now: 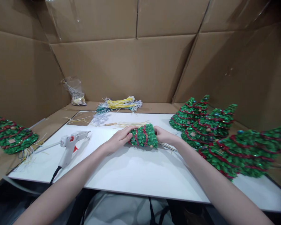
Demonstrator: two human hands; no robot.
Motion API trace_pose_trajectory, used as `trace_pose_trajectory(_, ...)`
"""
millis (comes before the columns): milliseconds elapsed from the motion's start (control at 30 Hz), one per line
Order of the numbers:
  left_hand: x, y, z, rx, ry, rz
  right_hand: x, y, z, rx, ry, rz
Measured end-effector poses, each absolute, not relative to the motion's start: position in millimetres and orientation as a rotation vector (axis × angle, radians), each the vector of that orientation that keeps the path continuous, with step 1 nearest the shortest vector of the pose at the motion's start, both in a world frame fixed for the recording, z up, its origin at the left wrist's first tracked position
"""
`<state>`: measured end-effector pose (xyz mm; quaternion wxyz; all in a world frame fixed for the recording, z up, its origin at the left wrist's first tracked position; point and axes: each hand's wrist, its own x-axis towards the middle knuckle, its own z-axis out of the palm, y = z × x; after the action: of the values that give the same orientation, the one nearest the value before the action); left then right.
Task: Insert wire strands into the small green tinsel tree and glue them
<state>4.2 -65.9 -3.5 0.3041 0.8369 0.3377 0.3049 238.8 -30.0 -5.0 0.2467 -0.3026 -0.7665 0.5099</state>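
Cardboard walls (135,65) close in the white work board (131,172) on three sides, so you have a sheltered but crowded bench; keep your work in the open middle of it. Your left hand (119,139) and right hand (164,136) both grasp the small green sequinned cone tree with red bead garlands (143,136), one at each end, fingers curled onto its surface; it lies on its side on the board, just ahead of you. Hold it by the ends as you do now, lightly, since hard pressure would likely crush or shed the sequins; turn it slowly so the red strands stay seated. Pale wire strands (168,146) trail from under your right hand; keep them free of your fingers. A white hot glue gun with a black cord (70,145) lies near your left forearm, nozzle pointing away from you; mind the tip, which may be hot. Three finished green trees (208,125) lie clustered at your right, another green tree (11,136) lies at the far left; a bundle of yellow and green wires (119,104) lies at the back, beside a clear plastic bag (76,90).
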Motion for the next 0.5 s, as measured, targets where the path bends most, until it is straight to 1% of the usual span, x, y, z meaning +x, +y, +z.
trace_pose_trajectory(500,5.6,-69.4,0.5,2.244,0.93,0.764,238.1,-32.9,-0.6,-0.815,-2.088,1.407)
